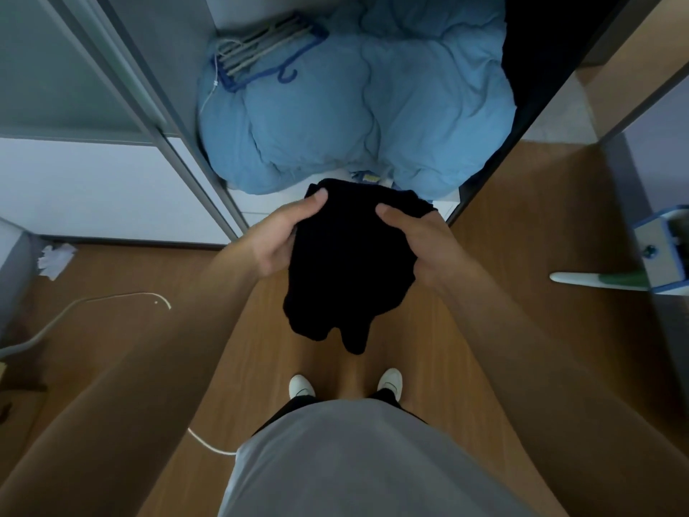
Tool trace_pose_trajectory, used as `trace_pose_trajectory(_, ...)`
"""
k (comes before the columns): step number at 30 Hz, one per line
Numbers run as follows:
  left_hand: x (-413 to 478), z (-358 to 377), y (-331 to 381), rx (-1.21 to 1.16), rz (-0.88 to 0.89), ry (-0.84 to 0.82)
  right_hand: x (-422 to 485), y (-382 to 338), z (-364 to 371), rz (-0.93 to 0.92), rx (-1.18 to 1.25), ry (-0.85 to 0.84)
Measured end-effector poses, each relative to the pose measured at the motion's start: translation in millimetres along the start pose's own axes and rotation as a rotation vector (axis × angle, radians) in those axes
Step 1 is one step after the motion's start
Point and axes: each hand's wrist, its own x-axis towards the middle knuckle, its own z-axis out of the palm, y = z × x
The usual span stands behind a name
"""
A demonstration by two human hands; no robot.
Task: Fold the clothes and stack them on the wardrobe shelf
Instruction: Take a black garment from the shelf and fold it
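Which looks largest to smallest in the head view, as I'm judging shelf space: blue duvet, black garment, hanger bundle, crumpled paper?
1. blue duvet
2. black garment, nearer the camera, so flattered
3. hanger bundle
4. crumpled paper

Left hand (pixel 281 236): grips black garment (pixel 350 263) at left edge, thumb on top.
Right hand (pixel 414 240): same grip, right edge.
Arms: both extended forward.

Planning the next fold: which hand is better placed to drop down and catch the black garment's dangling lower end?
Probably the right hand, marginally. Both hands grip the black garment near its top, but the right sits lower, nearer the dangling end, while the left hand pins the top corner with its thumb.
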Motion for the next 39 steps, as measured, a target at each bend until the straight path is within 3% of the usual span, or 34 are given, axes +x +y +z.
trace_pose_trajectory(2,1,-2,-11,0.000,0.061,0.018,1,-6,0,0.049,-0.020,0.028)
trace_pose_trajectory(5,6,10,-13,0.050,0.157,0.171,2,-16,-9,0.113,-0.086,0.023)
trace_pose_trajectory(9,12,15,-6,0.110,0.165,0.386,6,-23,-30,0.106,-0.190,0.210)
trace_pose_trajectory(12,14,12,-5,0.066,0.177,0.454,11,-21,-36,0.099,-0.226,0.285)
trace_pose_trajectory(19,9,-8,1,0.118,0.274,0.345,12,4,-40,0.041,-0.527,0.026)
trace_pose_trajectory(22,4,-17,6,0.187,0.275,0.310,14,9,-34,-0.041,-0.564,0.048)
trace_pose_trajectory(26,1,-29,14,0.411,0.237,0.300,18,0,-22,-0.081,-0.508,0.074)
trace_pose_trajectory(31,5,-33,18,0.794,0.203,0.335,19,-18,-18,-0.112,-0.734,-0.091)
trace_pose_trajectory(34,7,-33,18,0.887,0.172,0.356,18,-22,-16,-0.129,-1.022,-0.177)
trace_pose_trajectory(36,8,-32,19,0.953,0.156,0.362,17,-20,-11,-0.204,-1.232,-0.199)
trace_pose_trajectory(39,8,-34,22,1.119,0.119,0.354,21,-20,-6,-0.291,-1.298,-0.125)
